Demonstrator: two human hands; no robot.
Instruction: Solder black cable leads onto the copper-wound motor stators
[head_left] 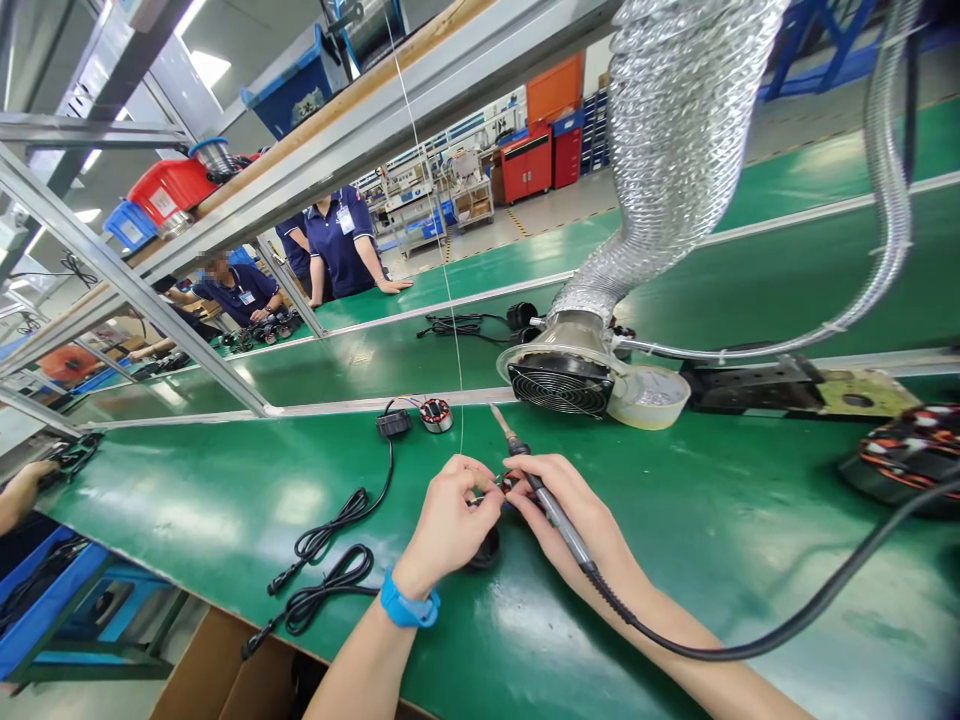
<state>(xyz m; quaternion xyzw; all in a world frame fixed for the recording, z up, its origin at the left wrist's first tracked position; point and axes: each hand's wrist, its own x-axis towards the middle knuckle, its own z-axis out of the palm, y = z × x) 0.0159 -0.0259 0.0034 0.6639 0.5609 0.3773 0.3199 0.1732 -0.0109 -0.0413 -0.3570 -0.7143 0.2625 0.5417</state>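
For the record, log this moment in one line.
left hand: pinching thin wire; right hand: holding soldering iron, touching small part; fan: beyond hands

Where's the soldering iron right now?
In the head view, just right of centre: the soldering iron lies across the right hand, its tip pointing up and away, just left of the fan.

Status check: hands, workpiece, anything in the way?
Left hand pinching thin wire; right hand holding soldering iron and small dark part; hands partly hiding that part.
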